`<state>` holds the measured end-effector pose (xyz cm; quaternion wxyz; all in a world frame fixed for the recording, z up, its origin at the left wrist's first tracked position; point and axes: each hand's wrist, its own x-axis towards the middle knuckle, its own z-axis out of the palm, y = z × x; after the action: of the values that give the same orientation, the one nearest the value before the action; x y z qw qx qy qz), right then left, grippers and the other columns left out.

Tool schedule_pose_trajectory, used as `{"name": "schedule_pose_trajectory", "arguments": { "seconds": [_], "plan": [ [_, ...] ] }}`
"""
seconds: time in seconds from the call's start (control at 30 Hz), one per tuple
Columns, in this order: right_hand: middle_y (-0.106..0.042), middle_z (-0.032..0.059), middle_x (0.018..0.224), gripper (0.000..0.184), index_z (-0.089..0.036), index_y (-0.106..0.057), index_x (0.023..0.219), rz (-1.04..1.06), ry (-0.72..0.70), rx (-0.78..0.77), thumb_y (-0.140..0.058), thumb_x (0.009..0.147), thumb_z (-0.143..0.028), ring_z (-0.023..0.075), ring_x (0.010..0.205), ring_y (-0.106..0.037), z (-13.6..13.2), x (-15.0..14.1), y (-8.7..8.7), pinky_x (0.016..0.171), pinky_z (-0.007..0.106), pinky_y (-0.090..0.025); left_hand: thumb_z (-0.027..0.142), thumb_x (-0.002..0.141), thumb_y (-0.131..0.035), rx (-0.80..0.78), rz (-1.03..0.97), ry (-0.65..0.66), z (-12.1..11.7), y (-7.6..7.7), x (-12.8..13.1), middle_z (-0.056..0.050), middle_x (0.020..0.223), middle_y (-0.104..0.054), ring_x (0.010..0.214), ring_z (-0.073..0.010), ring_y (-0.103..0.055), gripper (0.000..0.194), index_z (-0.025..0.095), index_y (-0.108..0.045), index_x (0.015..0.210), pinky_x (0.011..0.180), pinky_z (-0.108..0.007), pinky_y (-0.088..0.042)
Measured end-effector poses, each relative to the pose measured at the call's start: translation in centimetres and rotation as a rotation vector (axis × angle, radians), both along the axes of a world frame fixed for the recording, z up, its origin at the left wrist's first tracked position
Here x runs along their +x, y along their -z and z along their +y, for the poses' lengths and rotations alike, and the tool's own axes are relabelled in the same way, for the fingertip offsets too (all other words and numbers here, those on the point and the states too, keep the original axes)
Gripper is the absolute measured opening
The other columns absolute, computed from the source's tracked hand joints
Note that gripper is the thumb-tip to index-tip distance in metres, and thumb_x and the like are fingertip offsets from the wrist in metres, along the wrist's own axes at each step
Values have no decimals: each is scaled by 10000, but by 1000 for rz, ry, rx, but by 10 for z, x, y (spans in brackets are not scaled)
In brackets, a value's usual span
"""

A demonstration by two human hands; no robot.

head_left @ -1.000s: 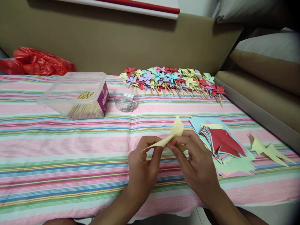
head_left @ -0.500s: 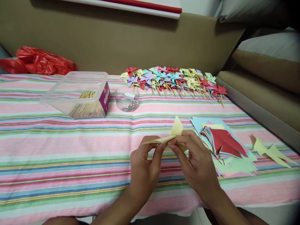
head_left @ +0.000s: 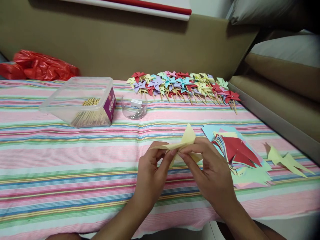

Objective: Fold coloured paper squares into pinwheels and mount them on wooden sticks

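Observation:
My left hand [head_left: 150, 176] and my right hand [head_left: 212, 176] meet over the striped cloth and both pinch a pale yellow cut paper piece [head_left: 186, 138], whose flaps stick up and out to the left. Just right of my right hand lies a stack of cut coloured paper squares [head_left: 237, 153] with a red one on top. A loose yellow cut paper [head_left: 287, 161] lies further right.
A row of finished paper pinwheels on sticks [head_left: 185, 86] lies at the back. A clear plastic box of wooden sticks [head_left: 80, 101] and a small clear cup of metal pins [head_left: 135, 108] stand at left. A red plastic bag [head_left: 42, 66] sits far left. The striped tablecloth [head_left: 62, 166] covers the table.
The left-hand flap of the yellow paper has been bent upward and flatter by my left fingers. Both hands stay in the same place.

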<state>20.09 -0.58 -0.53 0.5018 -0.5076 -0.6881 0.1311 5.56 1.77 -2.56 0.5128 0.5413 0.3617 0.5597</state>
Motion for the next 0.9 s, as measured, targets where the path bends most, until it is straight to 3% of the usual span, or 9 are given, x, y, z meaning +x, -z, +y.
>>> {"name": "schedule_pose_trajectory", "arguments": {
  "seconds": [0.13, 0.27, 0.4, 0.53, 0.8, 0.9],
  "plan": [
    [-622, -22, 925, 253, -283, -509, 963, 338, 8, -90, -714, 872, -166, 162, 880, -648, 1, -3, 4, 751, 315, -523, 299, 914, -681, -97, -78, 79, 3, 0, -2, -33, 835, -704, 781, -158, -678, 126, 185, -663, 966, 652, -250, -522],
    [-675, -36, 903, 365, -307, -461, 1060, 505, -39, -154, -733, 858, -172, 153, 883, -671, 2, -3, 3, 778, 306, -538, 281, 912, -682, -68, -55, 126, 5, 0, -4, -58, 960, -691, 888, -180, -694, 121, 185, -679, 985, 721, -268, -549],
    [-722, -14, 1005, 321, -313, -566, 1143, 488, -49, -250, -729, 879, -233, 162, 970, -674, 2, 2, -1, 844, 311, -533, 253, 918, -673, -5, 32, 141, 7, -1, -8, -37, 887, -696, 860, -176, -703, 67, 206, -672, 966, 716, -266, -558],
    [-724, 5, 991, 117, -282, -720, 1020, 358, -77, -339, -699, 906, -301, 183, 968, -665, 2, 8, -5, 811, 300, -537, 212, 932, -647, 109, 148, 83, 7, -1, -12, -12, 877, -702, 808, -146, -700, 49, 227, -670, 972, 693, -239, -557],
    [-716, 2, 919, 103, -291, -749, 994, 402, -145, -326, -691, 910, -273, 176, 868, -671, 4, 8, -5, 756, 305, -550, 53, 861, -607, 352, 325, -15, 3, -2, -16, -16, 949, -765, 870, -165, -742, 250, 240, -642, 1024, 746, -247, -592],
    [-697, 8, 924, 122, -296, -739, 970, 370, -187, -241, -668, 917, -213, 175, 870, -661, 2, 10, -4, 722, 299, -544, 18, 837, -590, 442, 395, -40, 0, -4, -21, -18, 965, -781, 877, -183, -755, 326, 255, -642, 1055, 728, -255, -597]
  ]
}}
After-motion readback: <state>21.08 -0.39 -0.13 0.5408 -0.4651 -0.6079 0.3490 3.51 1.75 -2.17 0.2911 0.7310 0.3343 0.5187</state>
